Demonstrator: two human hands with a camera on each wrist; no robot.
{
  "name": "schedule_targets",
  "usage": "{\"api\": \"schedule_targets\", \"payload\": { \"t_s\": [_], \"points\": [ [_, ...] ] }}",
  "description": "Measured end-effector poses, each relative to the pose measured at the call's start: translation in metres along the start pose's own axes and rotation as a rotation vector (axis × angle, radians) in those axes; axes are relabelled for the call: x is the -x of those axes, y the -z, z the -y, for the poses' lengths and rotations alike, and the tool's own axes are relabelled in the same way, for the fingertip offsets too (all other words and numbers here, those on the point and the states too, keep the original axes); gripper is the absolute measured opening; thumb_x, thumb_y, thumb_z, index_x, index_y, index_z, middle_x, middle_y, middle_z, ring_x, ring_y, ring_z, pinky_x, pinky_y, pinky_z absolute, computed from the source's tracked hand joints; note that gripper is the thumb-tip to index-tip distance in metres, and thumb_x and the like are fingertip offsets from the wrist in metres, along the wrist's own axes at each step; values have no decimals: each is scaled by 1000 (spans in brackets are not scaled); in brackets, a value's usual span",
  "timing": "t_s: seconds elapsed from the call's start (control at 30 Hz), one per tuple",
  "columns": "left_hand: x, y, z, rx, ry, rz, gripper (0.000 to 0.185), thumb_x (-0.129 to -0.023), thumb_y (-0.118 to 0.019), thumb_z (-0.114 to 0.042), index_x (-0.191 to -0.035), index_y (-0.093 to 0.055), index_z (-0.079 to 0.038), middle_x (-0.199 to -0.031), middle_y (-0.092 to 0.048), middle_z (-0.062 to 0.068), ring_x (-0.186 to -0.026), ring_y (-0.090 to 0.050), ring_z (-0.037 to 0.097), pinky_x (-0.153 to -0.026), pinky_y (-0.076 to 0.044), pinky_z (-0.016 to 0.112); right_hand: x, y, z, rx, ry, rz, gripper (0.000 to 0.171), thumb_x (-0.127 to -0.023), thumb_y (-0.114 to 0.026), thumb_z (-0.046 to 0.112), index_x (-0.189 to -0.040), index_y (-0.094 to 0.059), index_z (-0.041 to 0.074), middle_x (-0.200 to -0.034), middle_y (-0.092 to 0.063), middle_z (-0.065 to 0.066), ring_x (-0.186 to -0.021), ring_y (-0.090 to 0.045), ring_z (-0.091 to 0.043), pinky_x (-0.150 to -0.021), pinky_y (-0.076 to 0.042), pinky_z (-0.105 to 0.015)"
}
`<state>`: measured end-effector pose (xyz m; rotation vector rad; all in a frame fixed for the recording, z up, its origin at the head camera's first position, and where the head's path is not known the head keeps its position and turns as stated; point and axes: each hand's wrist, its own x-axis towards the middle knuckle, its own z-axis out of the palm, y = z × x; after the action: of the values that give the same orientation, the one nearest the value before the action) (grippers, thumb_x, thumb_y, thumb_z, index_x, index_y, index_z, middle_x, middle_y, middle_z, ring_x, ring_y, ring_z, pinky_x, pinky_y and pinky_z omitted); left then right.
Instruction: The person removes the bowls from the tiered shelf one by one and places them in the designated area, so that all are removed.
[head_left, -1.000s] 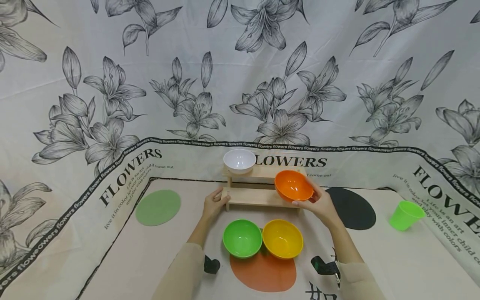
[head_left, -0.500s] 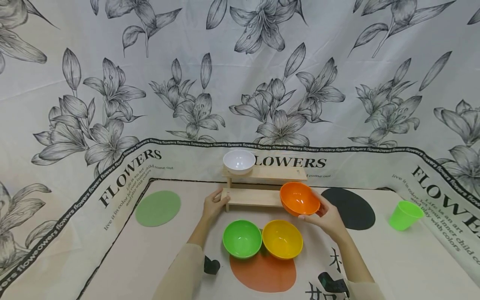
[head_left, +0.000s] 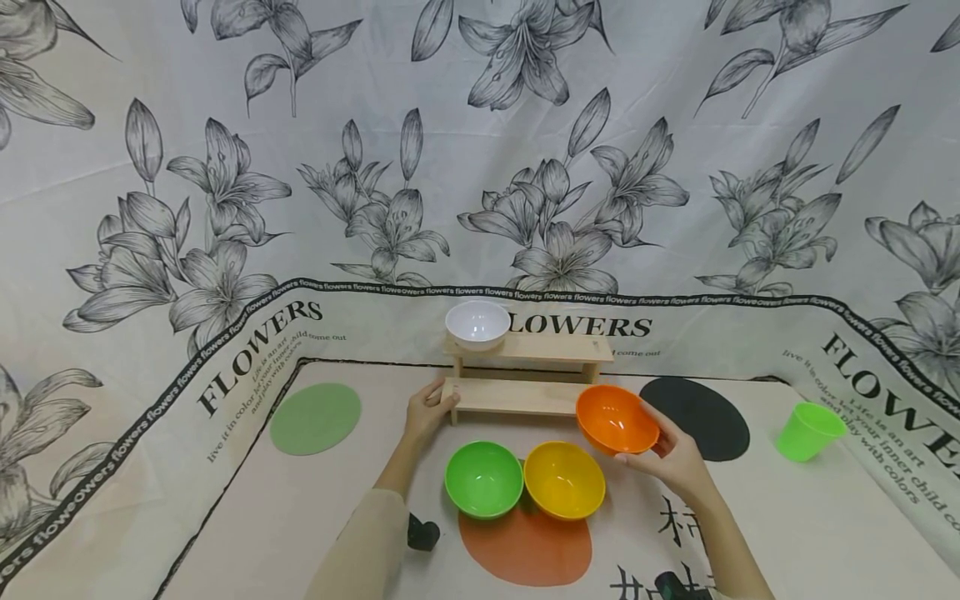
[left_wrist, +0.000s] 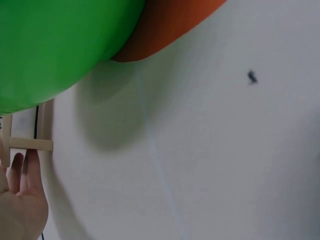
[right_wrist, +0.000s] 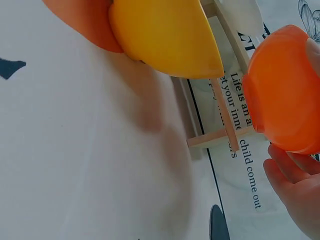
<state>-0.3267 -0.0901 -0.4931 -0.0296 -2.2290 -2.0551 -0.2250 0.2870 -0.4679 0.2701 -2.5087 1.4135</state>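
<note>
An orange bowl is in my right hand, which holds it by its right side, thumb near the rim and fingers underneath. It is just off the front right end of a two-tier wooden shelf. At the other end of that shelf, my left hand grips the lower board; the left wrist view shows its fingers against the wood. On the upper board's left end sits a white bowl. In front of the shelf, a green bowl and a yellow bowl stand side by side.
An orange round mat lies partly under the green and yellow bowls. A green round mat is at the left, a black one at the right. Farther right stands a bright green cup. Flower-printed cloth hangs behind.
My right hand has drawn the orange bowl away from the shelf, to the right and nearer me, uncovering the shelf's right part. My left hand stays at the shelf's left end.
</note>
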Motion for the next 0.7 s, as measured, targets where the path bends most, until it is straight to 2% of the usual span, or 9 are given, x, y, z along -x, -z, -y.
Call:
{"api": "schedule_targets", "payload": {
  "t_s": [0.07, 0.13, 0.2, 0.27, 0.3, 0.37, 0.4, 0.5, 0.7],
  "points": [
    [3, 0, -5, 3, -1, 6, 57, -86, -68, -12, -135, -45, 6, -127, -51, 31, -115, -54, 40, -96, -48, 40, 3, 1, -9, 2, -4, -8, 87, -77, -79, 25, -148, -29, 12, -142, -42, -19, -115, -52, -11, -90, -45, -11],
    [3, 0, -5, 5, 3, 4, 56, -86, -67, -12, -135, -45, 6, -127, -51, 31, -115, -54, 41, -96, -48, 41, 7, 3, -6, -6, -19, -1, 88, -77, -79, 25, -148, -29, 11, -143, -41, -19, -116, -51, -10, -88, -44, -7],
    [1, 0, 0, 0, 3, -5, 56, -86, -68, -13, -135, -46, 4, -127, -51, 30, -115, -54, 40, -95, -49, 39, 13, 7, 3, -20, -43, 4, 87, -77, -79, 23, -147, -30, 6, -143, -40, -22, -118, -52, -20, -90, -46, -13],
    [-5, -1, 9, -10, 1, -18, 56, -86, -69, -14, -134, -47, 4, -126, -52, 30, -114, -55, 40, -93, -50, 38, 19, 10, 13, -21, -67, 18, 87, -78, -78, 21, -146, -28, 1, -143, -38, -26, -119, -51, -22, -93, -47, -19],
    [-5, -1, 8, -14, -3, -16, 56, -86, -68, -14, -134, -47, 4, -126, -52, 31, -114, -55, 40, -93, -51, 38, 20, 11, 7, -6, -66, 15, 87, -78, -78, 23, -146, -28, 1, -142, -38, -26, -120, -50, -25, -93, -47, -19],
    [-5, -2, 8, -13, -5, -12, 57, -86, -68, -14, -134, -46, 5, -126, -51, 31, -114, -54, 41, -93, -50, 39, 22, 12, -3, 7, -78, 10, 88, -78, -78, 27, -147, -28, 4, -142, -38, -26, -118, -51, -15, -92, -48, -19],
    [-5, -1, 8, -10, -5, -12, 57, -86, -68, -14, -135, -46, 5, -126, -51, 31, -115, -54, 41, -94, -49, 40, 23, 13, -9, 13, -81, 8, 89, -78, -78, 29, -148, -27, 5, -143, -39, -25, -116, -51, -8, -90, -46, -14],
    [-5, -1, 10, 5, -17, -4, 58, -85, -69, -17, -135, -47, 4, -127, -51, 31, -115, -54, 41, -95, -49, 41, 26, 14, -20, 7, -88, 14, 90, -78, -77, 30, -148, -26, 6, -143, -37, -25, -114, -49, -2, -89, -45, -10],
    [-8, 2, 18, 24, -90, 10, 61, -82, -74, -27, -132, -52, -1, -122, -55, 30, -109, -60, 37, -88, -54, 37, 33, 15, -27, 4, -153, 35, 92, -78, -77, 32, -148, -24, 4, -145, -36, -24, -123, -45, -36, -90, -46, -12]
  ]
}}
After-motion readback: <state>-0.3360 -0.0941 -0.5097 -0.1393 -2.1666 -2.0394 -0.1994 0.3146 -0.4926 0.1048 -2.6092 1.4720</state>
